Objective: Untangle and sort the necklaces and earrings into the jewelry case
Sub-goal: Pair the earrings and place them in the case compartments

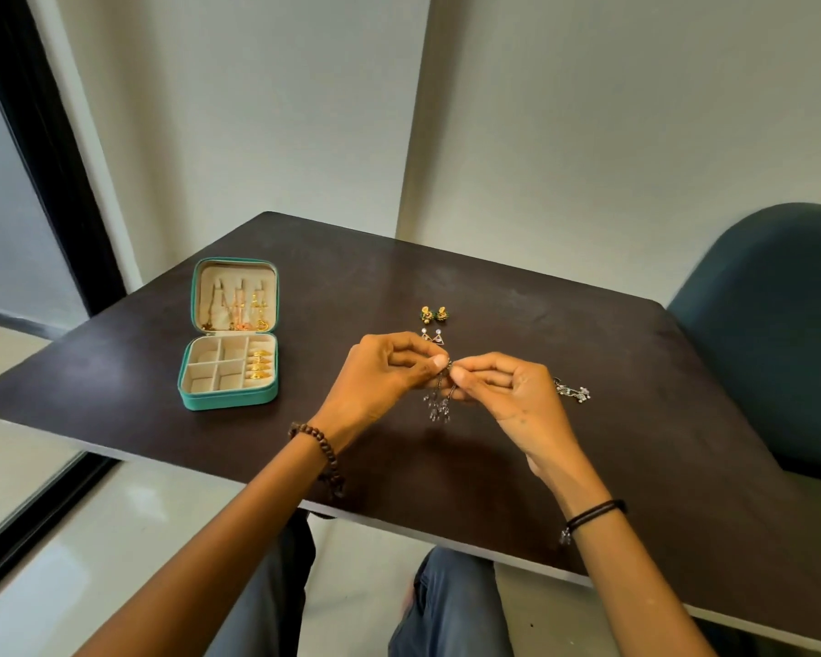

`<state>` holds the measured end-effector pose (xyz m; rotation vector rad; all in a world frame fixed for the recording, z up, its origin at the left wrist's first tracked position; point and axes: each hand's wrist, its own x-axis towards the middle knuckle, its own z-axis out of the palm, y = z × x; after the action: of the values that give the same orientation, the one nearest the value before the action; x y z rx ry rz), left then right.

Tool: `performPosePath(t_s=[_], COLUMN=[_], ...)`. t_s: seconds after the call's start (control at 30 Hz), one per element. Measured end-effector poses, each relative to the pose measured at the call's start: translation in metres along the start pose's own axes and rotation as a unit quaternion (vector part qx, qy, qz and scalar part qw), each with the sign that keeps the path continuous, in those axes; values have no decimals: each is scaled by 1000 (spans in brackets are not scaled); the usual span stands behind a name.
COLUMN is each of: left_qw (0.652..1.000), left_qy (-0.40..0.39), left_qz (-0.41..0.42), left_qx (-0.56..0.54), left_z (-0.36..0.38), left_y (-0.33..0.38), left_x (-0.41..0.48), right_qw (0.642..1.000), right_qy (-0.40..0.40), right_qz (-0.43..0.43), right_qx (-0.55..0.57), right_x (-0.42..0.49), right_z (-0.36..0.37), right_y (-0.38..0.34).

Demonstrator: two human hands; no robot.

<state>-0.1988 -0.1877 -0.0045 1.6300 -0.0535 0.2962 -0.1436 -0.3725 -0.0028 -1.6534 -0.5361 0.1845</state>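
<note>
The dark counter (494, 286) fills most of your view, with a teal chair (778, 324) at its right side. On the left part of the counter the case (228, 401) lies open, its lid flat behind the tray. Necklaces (238, 308) hang in the lid, and gold earrings (259, 365) sit in a row in the tray's right-hand compartment; the other compartments look bare. Your left hand (380, 377) and right hand (508, 395) meet over the middle of the counter, well to the right of the case. The fingers (434, 361) of both hands are curled in narrow pinches on the top of the drop earrings (439, 410), fingertips almost touching each other. The silvery drops hang below your fingers, just above the counter; you cannot tell from here whether they are two pieces caught together. A beaded bracelet (321, 443) circles your left wrist and a thin black band (593, 512) your right. Just beyond your hands a triangle pair (434, 338) lies on the counter, partly hidden by your left fingers, and the gold-and-green studs (433, 315) lie side by side just behind that. A small silver piece (574, 393) rests on the counter just right of your right hand.
</note>
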Motion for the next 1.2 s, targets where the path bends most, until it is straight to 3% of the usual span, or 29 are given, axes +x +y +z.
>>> performPosePath(t_s=[0.23,0.57,0.97,1.2], left_qw=[998,984,935,945], left_qy=[4,54,74,69], left_qz=[-54,-76,-83,-86], left_qx=[37,153,336,308], left_z=[-14,-14,-11,-12], left_y=[-22,-40,-46,-44], left_x=[6,43,59,55], right_qw=[997,988,968,974], right_qy=[-30,10,27,40], right_qz=[36,26,-7,10], right_qx=[-53,-155,-249,-222], right_x=[15,56,74,69], right_z=[9,6,9,5], right_y=[22,41,51,48])
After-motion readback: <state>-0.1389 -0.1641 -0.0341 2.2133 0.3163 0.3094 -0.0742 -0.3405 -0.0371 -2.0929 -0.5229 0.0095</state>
